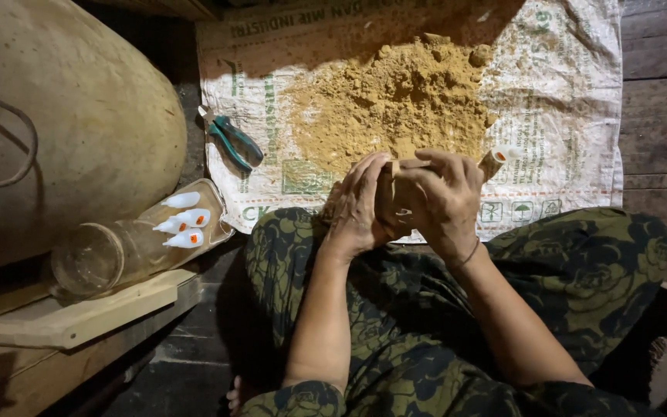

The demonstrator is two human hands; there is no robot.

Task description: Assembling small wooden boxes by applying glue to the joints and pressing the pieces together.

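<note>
My left hand and my right hand meet over my lap, both closed around a small pale wooden piece held between them. A small white glue tube with an orange label sticks out past the fingers of my right hand. Just beyond the hands, a heap of yellow-brown sawdust lies on a white woven sack spread on the floor. My legs, in dark green flowered cloth, are folded under the hands.
Green-handled pliers lie on the sack's left edge. A clear plastic jar on its side holds several small white glue tubes. A large rounded tan body fills the left. A wooden block lies below the jar. Dark plank floor at right.
</note>
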